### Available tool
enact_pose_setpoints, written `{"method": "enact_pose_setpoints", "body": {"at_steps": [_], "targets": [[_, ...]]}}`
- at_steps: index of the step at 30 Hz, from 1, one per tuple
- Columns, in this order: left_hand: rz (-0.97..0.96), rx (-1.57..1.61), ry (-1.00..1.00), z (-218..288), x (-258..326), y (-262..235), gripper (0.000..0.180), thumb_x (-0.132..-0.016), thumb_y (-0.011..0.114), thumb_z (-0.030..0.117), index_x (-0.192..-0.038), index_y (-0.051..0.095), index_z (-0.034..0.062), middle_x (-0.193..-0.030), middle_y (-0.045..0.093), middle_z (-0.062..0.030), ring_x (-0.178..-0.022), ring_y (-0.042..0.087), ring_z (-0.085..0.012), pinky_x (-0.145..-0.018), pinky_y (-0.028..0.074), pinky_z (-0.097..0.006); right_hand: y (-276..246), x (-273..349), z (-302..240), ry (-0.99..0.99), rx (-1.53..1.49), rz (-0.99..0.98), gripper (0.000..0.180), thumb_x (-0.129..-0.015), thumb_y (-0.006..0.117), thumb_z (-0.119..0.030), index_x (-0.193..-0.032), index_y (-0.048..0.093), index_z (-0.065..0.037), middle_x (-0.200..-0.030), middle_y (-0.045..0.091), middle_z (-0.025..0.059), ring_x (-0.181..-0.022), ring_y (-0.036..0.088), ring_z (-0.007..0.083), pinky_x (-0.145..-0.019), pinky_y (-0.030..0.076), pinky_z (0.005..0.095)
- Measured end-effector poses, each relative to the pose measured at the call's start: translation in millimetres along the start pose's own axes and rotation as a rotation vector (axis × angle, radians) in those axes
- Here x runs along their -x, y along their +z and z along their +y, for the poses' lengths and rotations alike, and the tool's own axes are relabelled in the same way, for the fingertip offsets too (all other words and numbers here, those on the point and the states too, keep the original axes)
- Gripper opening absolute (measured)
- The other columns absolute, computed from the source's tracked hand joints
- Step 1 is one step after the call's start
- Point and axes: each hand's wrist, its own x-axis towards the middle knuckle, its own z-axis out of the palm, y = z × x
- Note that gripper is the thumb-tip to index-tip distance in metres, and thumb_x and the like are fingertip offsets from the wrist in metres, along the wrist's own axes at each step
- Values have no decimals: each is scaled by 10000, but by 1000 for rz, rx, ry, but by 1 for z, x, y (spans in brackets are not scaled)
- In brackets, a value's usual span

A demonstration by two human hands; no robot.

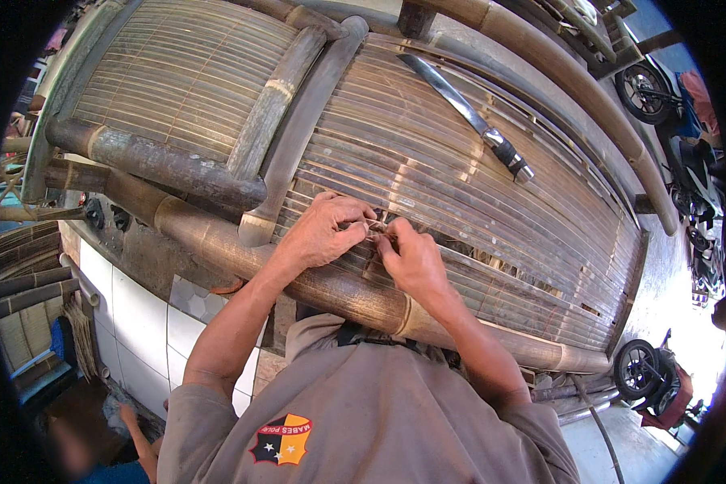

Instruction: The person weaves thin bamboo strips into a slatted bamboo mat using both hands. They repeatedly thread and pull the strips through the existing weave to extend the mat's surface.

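Observation:
Both my hands work close together over the slatted bamboo bench (pixel 452 194), near its front rail. My left hand (pixel 328 231) is closed, thumb and forefinger pinching a thin, light strand (pixel 371 222). Just beside it, my right hand (pixel 411 254) pinches at the same strand, its fingertips almost meeting the left ones. What the strand is made of is too small to tell. Farther off on the slats lies a long knife (pixel 468 114) with a curved metal blade and a dark wrapped handle, touched by neither hand.
A thick bamboo rail (pixel 339 298) runs along the front edge, another (pixel 557 73) along the back. At the left stands a raised bamboo panel (pixel 185 73). Motorcycles (pixel 649 367) are parked at the right. Another person's arm (pixel 139 440) shows at lower left, near bamboo pieces.

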Motion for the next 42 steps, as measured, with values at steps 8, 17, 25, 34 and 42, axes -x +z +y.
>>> {"method": "enact_pose_setpoints", "body": {"at_steps": [8, 17, 25, 34, 42], "targets": [[-23, 122, -148, 19, -1, -13, 319, -952, 624, 275, -1112, 775, 45, -1020, 759, -83, -925, 650, -277, -948, 482, -415, -65, 2, -40, -363, -187, 145, 160, -982, 635, -153, -920, 689, -16, -862, 672, 141, -773, 650, 261, -706, 517, 394], [-309, -481, -134, 13, -31, -6, 406, -999, 533, 375, -1201, 720, 78, -1072, 741, -189, -1028, 678, -436, -872, 530, -521, -134, 46, -59, -175, -320, 271, 247, -977, 632, -117, -782, 661, 31, -883, 659, 74, -793, 570, 120, -693, 445, 283], [-486, -479, -177, 6, -47, -13, 363, -1015, 500, 427, -1006, 698, 122, -990, 739, -166, -982, 681, -434, -831, 510, -557, -176, 72, 33, 417, 367, 169, 287, -1011, 624, -267, -1041, 699, 8, -1189, 641, 171, -1069, 610, 229, -887, 488, 362], [-473, -427, -177, 0, -45, -14, 375, -1011, 518, 473, -1051, 722, 161, -965, 746, -136, -948, 686, -427, -806, 517, -532, -101, 6, -10, -407, 501, 151, 537, -911, 721, -147, -1428, 578, -125, -1370, 528, 208, -1288, 526, 401, -1073, 459, 530], [-412, -539, -219, 8, -40, -13, 407, -981, 509, 460, -1046, 740, 131, -1004, 759, -142, -977, 703, -399, -835, 526, -529, -50, -56, -18, -693, 521, -155, 468, -808, 710, -40, -1252, 652, -178, -1469, 444, 189, -1362, 452, 399, -1110, 411, 519]]}}
